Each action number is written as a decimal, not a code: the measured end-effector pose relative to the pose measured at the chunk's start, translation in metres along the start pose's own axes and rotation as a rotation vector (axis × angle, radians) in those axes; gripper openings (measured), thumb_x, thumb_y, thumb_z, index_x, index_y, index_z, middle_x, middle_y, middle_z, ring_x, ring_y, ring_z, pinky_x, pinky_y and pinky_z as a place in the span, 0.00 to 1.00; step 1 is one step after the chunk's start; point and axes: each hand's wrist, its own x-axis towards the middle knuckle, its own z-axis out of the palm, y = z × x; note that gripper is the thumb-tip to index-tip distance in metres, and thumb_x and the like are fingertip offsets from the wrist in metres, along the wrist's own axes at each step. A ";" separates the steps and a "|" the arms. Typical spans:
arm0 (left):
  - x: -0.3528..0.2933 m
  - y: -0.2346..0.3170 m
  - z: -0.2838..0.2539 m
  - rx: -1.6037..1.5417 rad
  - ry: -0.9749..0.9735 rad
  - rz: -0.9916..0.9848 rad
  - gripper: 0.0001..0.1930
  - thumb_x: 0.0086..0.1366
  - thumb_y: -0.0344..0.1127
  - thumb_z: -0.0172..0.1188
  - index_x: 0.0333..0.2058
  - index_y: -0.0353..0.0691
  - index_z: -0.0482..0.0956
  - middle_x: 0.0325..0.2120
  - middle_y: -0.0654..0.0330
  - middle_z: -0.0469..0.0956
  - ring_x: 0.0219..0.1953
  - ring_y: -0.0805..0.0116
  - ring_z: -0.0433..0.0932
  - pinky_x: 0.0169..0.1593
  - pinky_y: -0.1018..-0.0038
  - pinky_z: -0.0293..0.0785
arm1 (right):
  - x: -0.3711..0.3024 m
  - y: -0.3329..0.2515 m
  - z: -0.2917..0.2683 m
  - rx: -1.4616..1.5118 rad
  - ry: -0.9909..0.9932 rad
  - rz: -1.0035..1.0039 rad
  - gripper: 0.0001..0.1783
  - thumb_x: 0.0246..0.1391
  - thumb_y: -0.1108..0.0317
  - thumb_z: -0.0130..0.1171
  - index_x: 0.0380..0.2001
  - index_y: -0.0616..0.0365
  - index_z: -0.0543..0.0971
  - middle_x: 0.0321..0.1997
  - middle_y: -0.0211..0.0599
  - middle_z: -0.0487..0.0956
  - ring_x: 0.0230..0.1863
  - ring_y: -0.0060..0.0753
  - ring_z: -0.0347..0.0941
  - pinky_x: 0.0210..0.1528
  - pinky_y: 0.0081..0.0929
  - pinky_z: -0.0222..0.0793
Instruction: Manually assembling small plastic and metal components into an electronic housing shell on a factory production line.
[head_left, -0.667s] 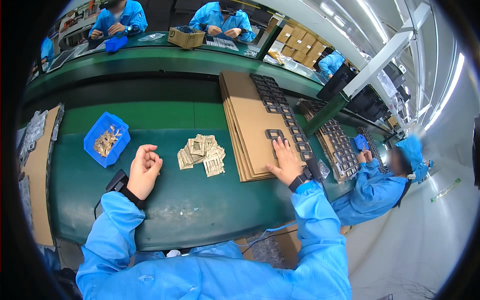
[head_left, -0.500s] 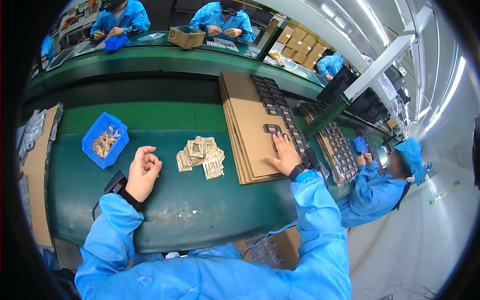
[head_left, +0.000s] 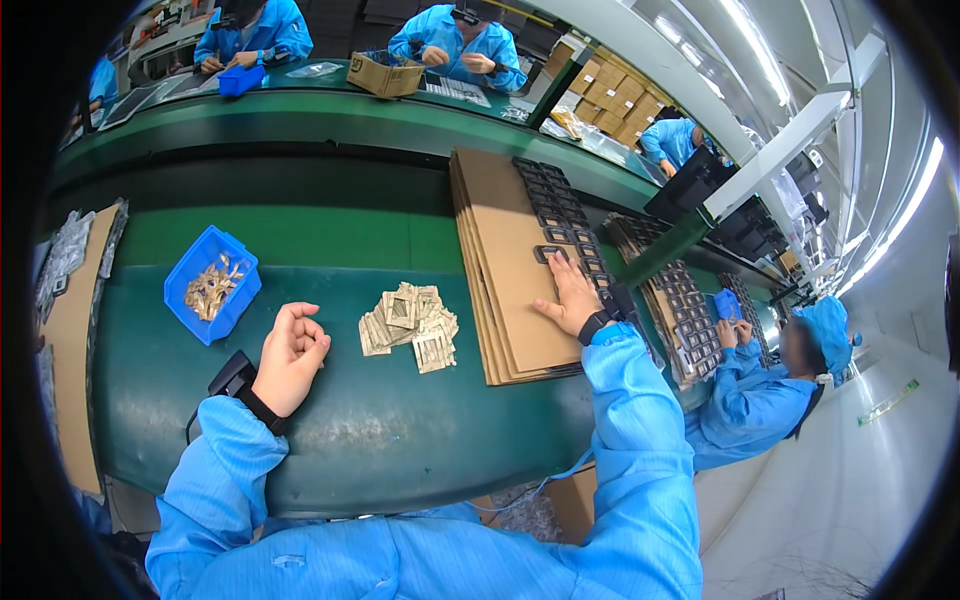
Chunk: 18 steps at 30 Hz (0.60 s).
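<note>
My right hand (head_left: 572, 300) lies with its fingers spread over a stack of brown cardboard sheets (head_left: 495, 270). Its fingertips touch a small black rectangular frame (head_left: 550, 253), close to the rows of similar black frames (head_left: 552, 195) on the top sheet. My left hand (head_left: 292, 360) rests over the green table with its fingers loosely curled in and nothing visible in them. Between the hands lies a pile of flat beige cut-out pieces (head_left: 415, 325). Beyond my left hand a blue bin (head_left: 238, 310) holds small gold-coloured pieces (head_left: 213, 288).
At the far left are cardboard and clear plastic wrap (head_left: 65, 255). Further right, another board carries rows of black frames (head_left: 690, 325), near a green post (head_left: 665, 250). A co-worker in blue (head_left: 750, 400) sits at the right; others work across the bench, by an open carton (head_left: 385, 75).
The black frame at my right fingertips has slid away from me toward the rows, with the hand following. My left hand stays curled in about the same place. The whole view has shifted slightly.
</note>
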 end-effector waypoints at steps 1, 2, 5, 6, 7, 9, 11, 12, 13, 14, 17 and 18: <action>-0.001 0.000 0.000 -0.009 -0.002 -0.001 0.19 0.63 0.22 0.54 0.52 0.36 0.62 0.30 0.66 0.70 0.26 0.83 0.68 0.31 0.84 0.68 | 0.001 0.000 -0.001 0.013 -0.003 0.009 0.57 0.47 0.27 0.55 0.70 0.53 0.53 0.76 0.42 0.48 0.76 0.51 0.38 0.70 0.63 0.39; -0.001 0.000 0.000 -0.018 -0.004 -0.003 0.19 0.63 0.22 0.54 0.52 0.36 0.62 0.30 0.66 0.70 0.26 0.83 0.68 0.31 0.84 0.68 | 0.002 0.001 -0.002 0.025 -0.006 0.018 0.57 0.47 0.28 0.56 0.70 0.54 0.54 0.76 0.42 0.49 0.76 0.51 0.40 0.70 0.63 0.39; 0.000 -0.001 0.000 -0.036 -0.013 -0.010 0.19 0.63 0.22 0.54 0.52 0.36 0.62 0.30 0.65 0.70 0.26 0.82 0.69 0.31 0.83 0.68 | 0.007 0.012 0.004 0.020 0.053 0.036 0.56 0.47 0.29 0.57 0.69 0.55 0.56 0.75 0.43 0.53 0.75 0.52 0.42 0.69 0.64 0.41; 0.000 0.000 0.000 -0.035 -0.012 -0.010 0.19 0.63 0.22 0.54 0.52 0.36 0.62 0.30 0.65 0.70 0.26 0.82 0.69 0.31 0.83 0.68 | 0.008 0.019 0.007 0.009 0.090 0.031 0.56 0.46 0.29 0.58 0.69 0.55 0.57 0.74 0.44 0.54 0.75 0.53 0.44 0.69 0.64 0.42; 0.000 0.001 0.001 -0.034 -0.017 -0.012 0.19 0.63 0.22 0.54 0.52 0.36 0.62 0.30 0.65 0.70 0.26 0.82 0.69 0.31 0.83 0.68 | 0.008 0.017 0.006 0.010 0.089 0.030 0.56 0.46 0.29 0.58 0.69 0.55 0.57 0.74 0.44 0.54 0.75 0.53 0.44 0.69 0.64 0.42; 0.000 0.000 0.001 -0.032 -0.022 -0.014 0.19 0.63 0.21 0.54 0.51 0.36 0.62 0.29 0.65 0.70 0.25 0.82 0.69 0.31 0.83 0.68 | 0.007 0.013 0.002 -0.012 0.082 0.094 0.55 0.46 0.29 0.58 0.68 0.55 0.57 0.74 0.45 0.55 0.75 0.54 0.44 0.69 0.64 0.42; 0.001 -0.001 0.000 -0.023 -0.027 -0.010 0.19 0.63 0.21 0.54 0.51 0.36 0.62 0.29 0.65 0.70 0.25 0.82 0.69 0.31 0.83 0.68 | 0.008 0.011 -0.002 -0.008 0.077 0.106 0.55 0.46 0.29 0.58 0.68 0.55 0.58 0.74 0.46 0.55 0.75 0.54 0.44 0.69 0.64 0.42; 0.001 -0.001 0.001 -0.021 -0.028 -0.010 0.19 0.63 0.21 0.54 0.51 0.36 0.62 0.29 0.65 0.70 0.25 0.82 0.69 0.31 0.83 0.68 | 0.008 0.010 -0.003 -0.005 0.073 0.119 0.55 0.46 0.29 0.58 0.68 0.55 0.58 0.74 0.46 0.55 0.75 0.53 0.45 0.69 0.64 0.42; 0.001 -0.001 0.001 -0.023 -0.023 -0.011 0.19 0.63 0.21 0.54 0.51 0.36 0.62 0.29 0.66 0.70 0.26 0.82 0.69 0.30 0.83 0.68 | 0.010 0.012 -0.002 -0.003 0.075 0.119 0.55 0.46 0.29 0.58 0.68 0.55 0.58 0.74 0.46 0.55 0.75 0.53 0.45 0.69 0.64 0.42; 0.001 -0.001 0.001 -0.025 -0.018 -0.012 0.18 0.63 0.21 0.54 0.51 0.36 0.62 0.29 0.66 0.70 0.26 0.82 0.69 0.30 0.83 0.68 | 0.011 0.014 0.000 0.008 0.078 0.123 0.54 0.46 0.29 0.58 0.67 0.55 0.59 0.73 0.46 0.55 0.75 0.53 0.45 0.70 0.64 0.41; 0.001 -0.001 0.001 -0.023 -0.012 -0.011 0.18 0.63 0.22 0.54 0.51 0.36 0.62 0.29 0.66 0.70 0.26 0.83 0.68 0.30 0.83 0.68 | 0.016 0.021 0.004 0.024 0.083 0.128 0.54 0.47 0.29 0.57 0.68 0.55 0.58 0.74 0.46 0.54 0.75 0.52 0.44 0.70 0.64 0.41; 0.001 -0.001 0.001 -0.022 -0.014 -0.010 0.18 0.63 0.22 0.54 0.51 0.36 0.62 0.29 0.66 0.70 0.26 0.83 0.68 0.30 0.83 0.68 | 0.016 0.024 0.005 0.028 0.082 0.127 0.55 0.47 0.29 0.57 0.68 0.55 0.57 0.74 0.46 0.53 0.75 0.51 0.43 0.70 0.64 0.41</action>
